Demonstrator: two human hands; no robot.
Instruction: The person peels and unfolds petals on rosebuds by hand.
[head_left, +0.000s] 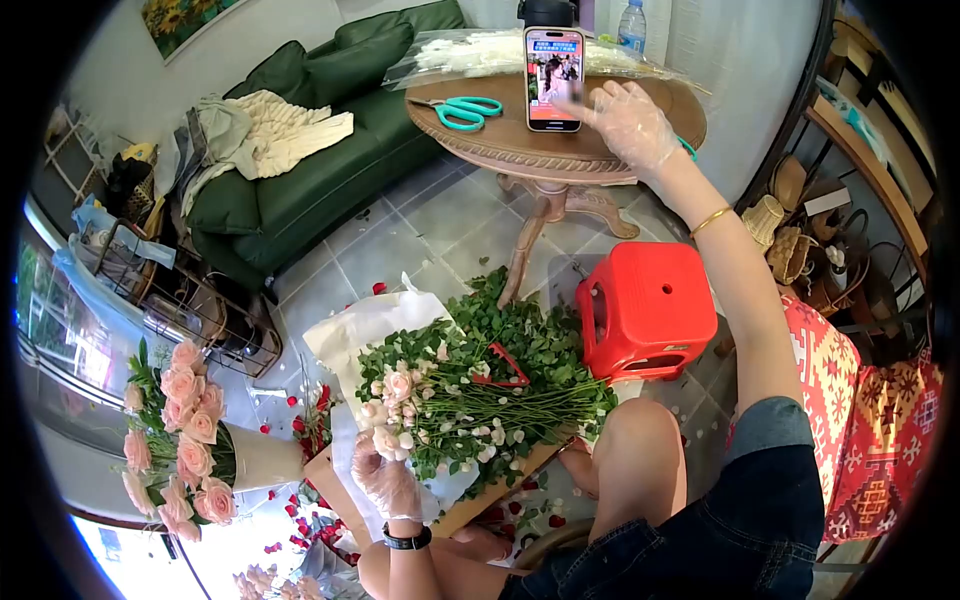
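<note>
My right hand (635, 125), in a clear plastic glove, reaches to the phone (554, 80) that stands upright on the round wooden table. Its index finger is stretched out over the lower screen, and the other fingers are loosely spread. Low in the middle, my left hand (385, 485), also gloved, is curled at a pale pink rose (389, 442); the stem inside the fingers is hidden. Beyond it lies a heap of leafy green rose stems (500, 390) with pale blooms, on white paper (350, 340). A red-handled tool (505, 368) rests on the stems.
Teal-handled scissors (462, 110) lie on the table (440, 130) beside wrapped white flowers (480, 52). A red plastic stool (650, 305) stands right of the stems. At left are pink roses (190, 430) in a white bucket (265, 458). Behind is a green sofa (300, 190); red petals litter the floor.
</note>
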